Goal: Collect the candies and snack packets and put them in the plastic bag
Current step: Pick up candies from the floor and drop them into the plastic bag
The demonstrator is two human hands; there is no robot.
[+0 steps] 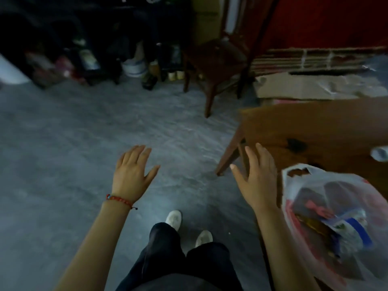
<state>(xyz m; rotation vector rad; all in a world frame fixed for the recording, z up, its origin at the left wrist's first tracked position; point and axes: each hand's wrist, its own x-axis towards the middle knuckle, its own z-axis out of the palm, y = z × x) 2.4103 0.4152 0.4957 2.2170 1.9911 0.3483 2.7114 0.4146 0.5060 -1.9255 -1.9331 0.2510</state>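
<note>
No text, label or number can be read; the packets (336, 223) in the plastic bag (294, 206) are blurred.

The plastic bag (336, 223) holding snack packets (344, 225) is sitting on the desk (315, 127), right of both hands, the chair (218, 59) standing behind.

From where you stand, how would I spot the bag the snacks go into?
Look to the low brown wooden table on the right side of the grey floor. On its near corner, right of the right hand, sits a see-through white plastic bag. Nothing else nearby is translucent, with red, blue and yellow packets showing through its crinkled skin.
</note>
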